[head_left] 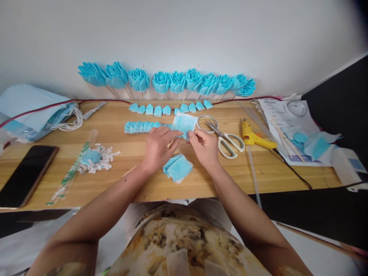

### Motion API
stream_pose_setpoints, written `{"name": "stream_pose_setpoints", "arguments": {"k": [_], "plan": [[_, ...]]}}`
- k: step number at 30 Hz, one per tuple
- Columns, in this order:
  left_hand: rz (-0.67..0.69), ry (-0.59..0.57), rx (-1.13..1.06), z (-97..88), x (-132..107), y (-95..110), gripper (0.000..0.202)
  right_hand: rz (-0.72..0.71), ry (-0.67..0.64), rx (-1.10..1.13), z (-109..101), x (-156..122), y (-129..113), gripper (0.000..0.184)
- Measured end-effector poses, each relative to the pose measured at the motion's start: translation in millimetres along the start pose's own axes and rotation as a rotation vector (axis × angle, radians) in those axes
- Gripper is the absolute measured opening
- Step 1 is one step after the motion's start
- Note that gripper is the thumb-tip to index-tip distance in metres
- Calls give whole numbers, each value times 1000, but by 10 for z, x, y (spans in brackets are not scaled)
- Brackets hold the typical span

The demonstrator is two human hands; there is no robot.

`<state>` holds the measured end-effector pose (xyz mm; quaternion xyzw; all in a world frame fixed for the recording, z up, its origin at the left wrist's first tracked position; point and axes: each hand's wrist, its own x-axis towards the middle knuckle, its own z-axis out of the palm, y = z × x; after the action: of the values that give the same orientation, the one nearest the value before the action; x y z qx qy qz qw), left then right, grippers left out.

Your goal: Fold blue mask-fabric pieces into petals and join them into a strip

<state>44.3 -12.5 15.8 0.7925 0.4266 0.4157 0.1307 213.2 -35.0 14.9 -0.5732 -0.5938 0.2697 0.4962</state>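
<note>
A light blue square of thin cloth-like material (185, 122) is held up over the middle of the table, its pale border showing. My right hand (204, 148) pinches its lower right corner between thumb and fingers. At the lower left edge, my left hand (161, 147) has its thumb and index finger closed on the same square. Below the hands lies a small stack of similar blue squares (179, 168). Behind my left hand is a row of folded blue pieces (140, 127), partly hidden by the hand and square. More folded pointed pieces (158, 110) line the back.
Blue flowers on sticks (139, 79) lean against the wall. To the right lie a tape roll (207, 123), scissors (227, 142) and a yellow glue gun (254, 136). On the left are a phone (27, 176), paper scraps (106, 157) and a bag of masks (37, 111).
</note>
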Motion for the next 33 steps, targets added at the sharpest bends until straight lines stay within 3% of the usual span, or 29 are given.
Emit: {"name": "stream_pose_setpoints", "arguments": {"k": [6, 15, 18, 21, 25, 29, 33], "plan": [[25, -38, 82, 29, -5, -28, 20, -55, -9, -41, 3, -19, -21, 35], [-2, -40, 28, 11, 14, -6, 20, -35, -33, -41, 7, -33, -32, 32], [-87, -24, -88, 22, 15, 13, 15, -12, -68, 53, -14, -28, -34, 36], [-304, 27, -325, 45, 15, 8, 8, 11, -83, 175, -33, -24, -42, 42], [-552, 48, -655, 51, 41, -5, 8, -45, -76, 103, -27, -30, -53, 27], [-596, 42, -764, 33, 60, 18, 10, -179, -79, -55, 3, -47, -48, 16], [-544, 18, -717, 36, 44, 50, 10, -251, -113, -94, 26, -49, -46, 10]]}}
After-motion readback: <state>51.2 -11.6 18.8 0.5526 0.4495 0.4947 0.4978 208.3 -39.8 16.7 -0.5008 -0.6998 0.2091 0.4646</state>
